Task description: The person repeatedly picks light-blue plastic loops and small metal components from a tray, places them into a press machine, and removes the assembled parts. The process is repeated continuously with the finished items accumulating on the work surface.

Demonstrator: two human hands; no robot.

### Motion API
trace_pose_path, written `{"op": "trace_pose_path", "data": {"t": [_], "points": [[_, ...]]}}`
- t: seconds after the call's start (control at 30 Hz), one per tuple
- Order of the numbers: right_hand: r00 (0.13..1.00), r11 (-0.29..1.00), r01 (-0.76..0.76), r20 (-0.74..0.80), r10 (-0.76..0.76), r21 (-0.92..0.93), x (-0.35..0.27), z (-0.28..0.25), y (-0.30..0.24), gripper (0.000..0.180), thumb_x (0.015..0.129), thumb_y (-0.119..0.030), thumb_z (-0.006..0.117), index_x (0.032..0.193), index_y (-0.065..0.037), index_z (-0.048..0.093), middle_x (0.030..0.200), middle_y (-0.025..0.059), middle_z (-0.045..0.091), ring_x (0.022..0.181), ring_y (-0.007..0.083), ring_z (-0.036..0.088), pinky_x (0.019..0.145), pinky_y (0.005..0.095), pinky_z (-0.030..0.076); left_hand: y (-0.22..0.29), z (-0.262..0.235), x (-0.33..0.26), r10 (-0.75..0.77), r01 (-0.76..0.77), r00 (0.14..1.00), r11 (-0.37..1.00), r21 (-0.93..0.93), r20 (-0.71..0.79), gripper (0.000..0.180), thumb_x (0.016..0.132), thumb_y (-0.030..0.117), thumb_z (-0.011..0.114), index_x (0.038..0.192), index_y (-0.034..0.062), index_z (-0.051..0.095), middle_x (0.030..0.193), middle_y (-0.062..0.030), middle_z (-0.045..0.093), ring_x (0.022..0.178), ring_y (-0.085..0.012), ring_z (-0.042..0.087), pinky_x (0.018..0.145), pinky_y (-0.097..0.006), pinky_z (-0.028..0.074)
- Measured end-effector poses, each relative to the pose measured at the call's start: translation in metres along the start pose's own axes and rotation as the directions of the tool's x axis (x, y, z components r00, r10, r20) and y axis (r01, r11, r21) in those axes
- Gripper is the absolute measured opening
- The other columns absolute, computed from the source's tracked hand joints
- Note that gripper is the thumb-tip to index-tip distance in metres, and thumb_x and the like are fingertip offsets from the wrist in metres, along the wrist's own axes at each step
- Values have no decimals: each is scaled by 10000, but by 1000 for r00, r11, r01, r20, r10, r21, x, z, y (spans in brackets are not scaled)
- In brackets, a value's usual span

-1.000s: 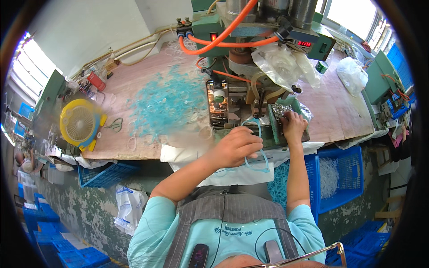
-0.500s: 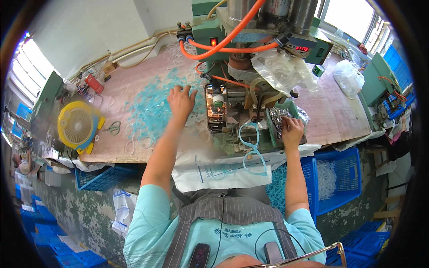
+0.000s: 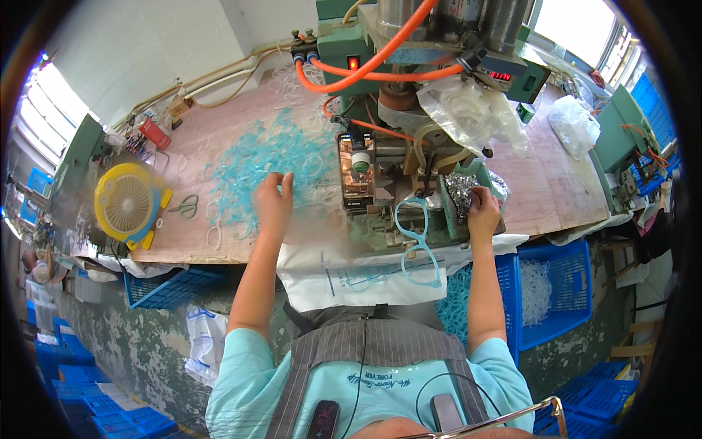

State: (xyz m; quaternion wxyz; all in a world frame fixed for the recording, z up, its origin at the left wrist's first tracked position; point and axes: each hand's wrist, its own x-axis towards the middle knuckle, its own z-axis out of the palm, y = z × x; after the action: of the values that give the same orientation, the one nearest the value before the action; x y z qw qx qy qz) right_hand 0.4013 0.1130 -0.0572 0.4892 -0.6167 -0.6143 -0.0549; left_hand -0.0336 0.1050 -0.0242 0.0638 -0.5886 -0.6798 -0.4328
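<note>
My left hand [image 3: 273,203] is at the near edge of a loose pile of light-blue plastic eyeglass parts [image 3: 256,157]. Its fingers are bent together, and anything in them is too small or hidden to make out. With pinched fingertips, my right hand [image 3: 483,212] rests at the right side of a green tray [image 3: 457,228] full of small shiny metal pieces [image 3: 461,192]. What those fingertips hold is hidden. Between my hands, a light-blue eyeglass frame [image 3: 420,252] hangs at the front of a green press machine [image 3: 376,233], its lower part over a white sheet.
A phone [image 3: 356,172] stands upright on the machine, below orange air hoses [image 3: 380,73]. A yellow fan [image 3: 126,205] and scissors [image 3: 187,207] are at left. Blue crates [image 3: 559,293] with frames stand below the table at right. A clear plastic bag [image 3: 472,113] hangs by the press.
My left hand has drawn back from the middle of the pile toward me, and its spread fingers have come together. The right hand stays at the metal pieces, shifted only slightly.
</note>
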Motion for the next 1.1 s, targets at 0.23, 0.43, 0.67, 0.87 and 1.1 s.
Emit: {"op": "trace_pose_path", "data": {"t": [0.23, 0.43, 0.67, 0.87, 1.1], "points": [[993, 993, -93, 80, 87, 70, 9, -9, -33, 102, 795, -41, 656, 875, -99, 684, 858, 65, 666, 834, 285, 594, 725, 381, 475, 38, -23, -15, -188, 165, 982, 913, -374, -24, 171, 958, 125, 558, 1075, 4, 526, 676, -45, 542, 640, -120, 562, 593, -259, 451], [982, 870, -174, 149, 118, 461, 7, -23, -105, 175, 762, 26, 664, 920, -47, 670, 814, 66, 643, 720, 158, 579, 657, 273, 469, 114, -33, -34, -146, 84, 986, 850, -520, -79, 278, 935, 61, 570, 1198, -10, 513, 798, -52, 627, 728, -87, 562, 629, -223, 454], [968, 739, -248, 192, 162, 627, -2, -23, -144, 365, 710, 22, 718, 1041, -12, 568, 830, 88, 663, 616, 115, 560, 602, 263, 465, 173, -27, -49, 772, -684, 621, 450, -575, -136, 302, 717, 200, 725, 988, 103, 634, 1007, -40, 670, 850, -232, 615, 818, -426, 469], [963, 702, -270, 174, 206, 659, 4, -19, -160, 422, 737, 41, 705, 1107, -28, 514, 842, 67, 666, 635, 81, 557, 587, 221, 441, 173, -26, -51, 823, -650, 566, 412, -638, -45, 333, 746, 200, 736, 1040, 91, 623, 1012, -57, 665, 888, -251, 629, 847, -425, 466], [951, 593, -309, 235, 201, 744, 4, -16, -162, 539, 737, 42, 726, 1193, -14, 444, 864, 37, 598, 731, 83, 520, 646, 218, 438, 176, -24, -56, 838, -627, 531, 290, -723, -125, 343, 790, 184, 711, 1093, 67, 599, 1040, -84, 654, 907, -276, 624, 859, -441, 476]]}}
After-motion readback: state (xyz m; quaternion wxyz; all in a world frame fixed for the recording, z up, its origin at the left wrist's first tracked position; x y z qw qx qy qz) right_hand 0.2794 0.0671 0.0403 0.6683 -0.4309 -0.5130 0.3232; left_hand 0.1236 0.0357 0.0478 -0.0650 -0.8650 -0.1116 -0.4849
